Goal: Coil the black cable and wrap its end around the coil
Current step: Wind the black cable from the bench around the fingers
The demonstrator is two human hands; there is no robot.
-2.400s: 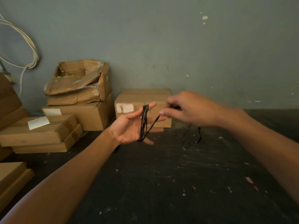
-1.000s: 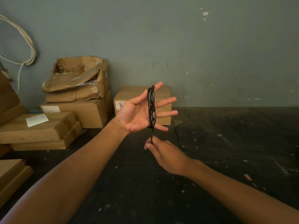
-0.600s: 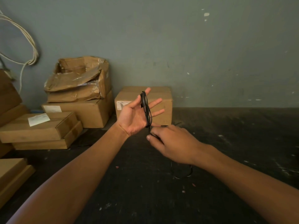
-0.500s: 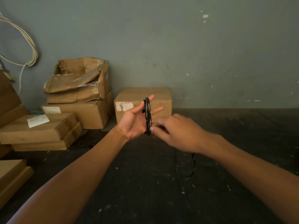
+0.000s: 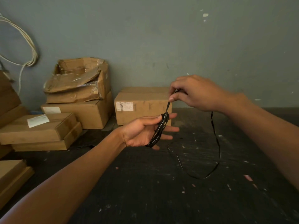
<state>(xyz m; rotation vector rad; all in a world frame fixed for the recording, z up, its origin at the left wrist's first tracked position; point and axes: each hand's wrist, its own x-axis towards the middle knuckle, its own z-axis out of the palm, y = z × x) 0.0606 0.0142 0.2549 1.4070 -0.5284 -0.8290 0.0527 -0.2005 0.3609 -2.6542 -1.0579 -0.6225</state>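
- Dark, paint-flecked desk carries everything, with cardboard boxes piled along its far edge and far-left corner against the grey wall.
- Left hand is held palm-up over the middle of the desk, fingers spread pretty wide and flat, with the black cable looped around them as a coil.
- Right hand sits above it, thumb and forefinger pinched tight on the cable's free run, pulled taut up from the coil.
- Coil's long axis runs near-upright, leaning a bit right at the top.
- Cable looks thin, flat and glossy; the slack hangs down from the right hand in one big loose loop.
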